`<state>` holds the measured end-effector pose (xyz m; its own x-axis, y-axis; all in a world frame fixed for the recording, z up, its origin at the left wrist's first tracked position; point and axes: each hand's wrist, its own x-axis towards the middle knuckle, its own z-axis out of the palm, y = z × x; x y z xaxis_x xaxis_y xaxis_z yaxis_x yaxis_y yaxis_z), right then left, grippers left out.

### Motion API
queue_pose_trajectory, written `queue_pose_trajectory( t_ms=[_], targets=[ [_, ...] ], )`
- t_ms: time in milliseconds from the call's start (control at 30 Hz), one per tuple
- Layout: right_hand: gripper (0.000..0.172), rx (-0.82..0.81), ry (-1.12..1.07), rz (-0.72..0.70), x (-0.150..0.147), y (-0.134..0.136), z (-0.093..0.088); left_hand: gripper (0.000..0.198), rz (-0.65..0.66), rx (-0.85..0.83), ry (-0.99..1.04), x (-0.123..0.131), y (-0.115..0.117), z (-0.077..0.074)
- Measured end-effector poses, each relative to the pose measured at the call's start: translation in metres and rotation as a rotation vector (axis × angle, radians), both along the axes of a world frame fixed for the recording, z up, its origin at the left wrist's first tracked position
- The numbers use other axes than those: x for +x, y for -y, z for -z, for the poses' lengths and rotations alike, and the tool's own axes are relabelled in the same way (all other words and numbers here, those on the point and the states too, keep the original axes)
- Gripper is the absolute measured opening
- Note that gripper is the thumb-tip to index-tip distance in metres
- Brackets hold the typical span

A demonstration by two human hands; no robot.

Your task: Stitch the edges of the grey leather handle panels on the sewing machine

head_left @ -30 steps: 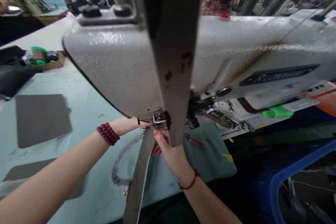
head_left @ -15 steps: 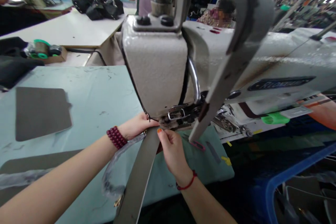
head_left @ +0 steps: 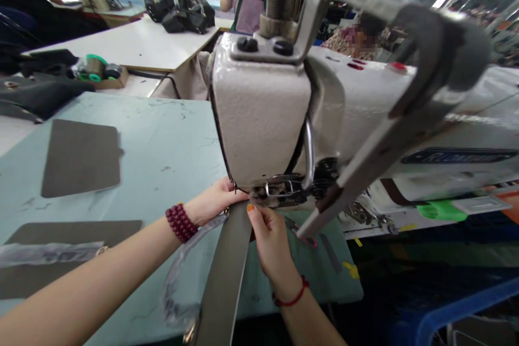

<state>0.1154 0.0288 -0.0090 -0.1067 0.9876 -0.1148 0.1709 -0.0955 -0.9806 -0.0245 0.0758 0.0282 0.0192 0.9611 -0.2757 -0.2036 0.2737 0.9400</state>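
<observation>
A long grey-brown strip [head_left: 225,275] runs from the bottom of the view up under the head of a sewing machine [head_left: 261,119]. My right hand [head_left: 270,240] pinches its right edge, thumb on top, just in front of the presser area. On the strip's far left side lies my left hand [head_left: 219,200], its fingertips partly hidden behind the machine head; they press close to where the strip goes under. A plastic-wrapped strap with metal clips [head_left: 176,281] curves along the left of the strip. The needle itself is hidden.
Flat grey panels [head_left: 83,158] lie on the pale green tabletop [head_left: 170,146] at left. Small scissors [head_left: 310,241] and yellow scraps [head_left: 352,269] are at right. A blue bin [head_left: 466,308] stands low right. Thread spools [head_left: 96,68] and people are behind.
The camera view has shifted, so the machine and table appear further right and slightly lower. Both hands keep their hold at the machine, with little visible movement of the strip.
</observation>
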Motion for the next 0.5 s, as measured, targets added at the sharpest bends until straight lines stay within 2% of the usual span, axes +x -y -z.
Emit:
queue_pose_trajectory(
  t_ms=[100,200,367,500],
  targets=[
    [0.039,-0.029,0.005,-0.037,0.006,-0.004,-0.004,0.016,0.148,0.029,0.014,-0.001,0.004,0.013],
    [0.038,-0.052,0.010,-0.101,0.015,-0.007,-0.008,0.018,0.194,0.048,-0.007,0.001,0.009,0.020],
    [0.036,-0.075,0.048,-0.208,0.030,-0.007,-0.012,0.016,0.164,0.143,-0.137,0.009,0.020,0.014],
    [0.037,-0.061,0.068,-0.231,0.036,-0.004,-0.012,0.025,0.130,0.153,-0.223,0.011,0.021,0.006]
  ],
)
